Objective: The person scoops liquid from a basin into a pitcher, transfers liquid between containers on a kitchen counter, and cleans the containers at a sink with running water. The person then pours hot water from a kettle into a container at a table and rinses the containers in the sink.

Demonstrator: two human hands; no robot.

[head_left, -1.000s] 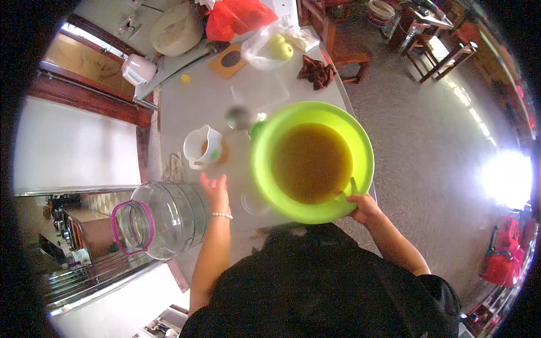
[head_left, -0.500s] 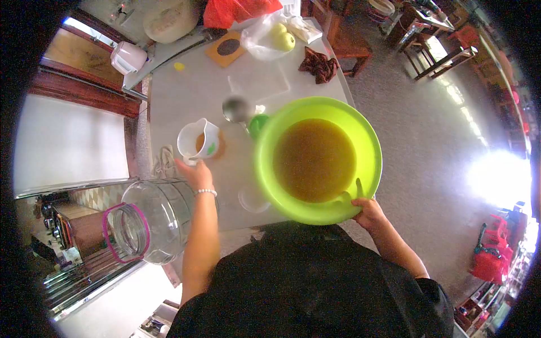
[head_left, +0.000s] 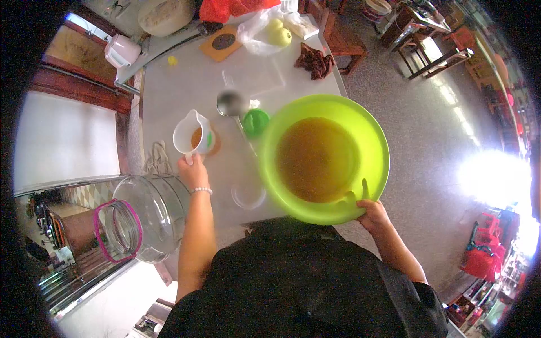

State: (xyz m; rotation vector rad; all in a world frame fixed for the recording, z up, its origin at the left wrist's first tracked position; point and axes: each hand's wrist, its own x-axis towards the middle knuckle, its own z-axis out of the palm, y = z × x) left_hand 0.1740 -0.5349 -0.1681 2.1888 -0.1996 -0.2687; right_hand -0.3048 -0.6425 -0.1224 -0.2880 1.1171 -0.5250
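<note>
One white jug (head_left: 183, 132), its green marking (head_left: 209, 138) too blurred to read, is at the left of the worktop (head_left: 174, 87), left grip (head_left: 193, 173) closed on its handle; right grip (head_left: 374, 216) holds the near right rim of one green basin (head_left: 373, 149) of brown liquid (head_left: 311, 160).

Green basin (head_left: 372, 132): floor lost to me under the brown liquid (head_left: 315, 160)
Right hand (head_left: 374, 216): some fingers out of sight behind the basin wall
White jug (head_left: 190, 131): handle partly covered by the left hand (head_left: 193, 172)
Ladle (head_left: 229, 103): bowl a blur (a smear, from where I stand)
Red bag (head_left: 236, 9): top cut off at the upper edge
Clutter at lower right (head_left: 476, 304): too small for me to name
</note>
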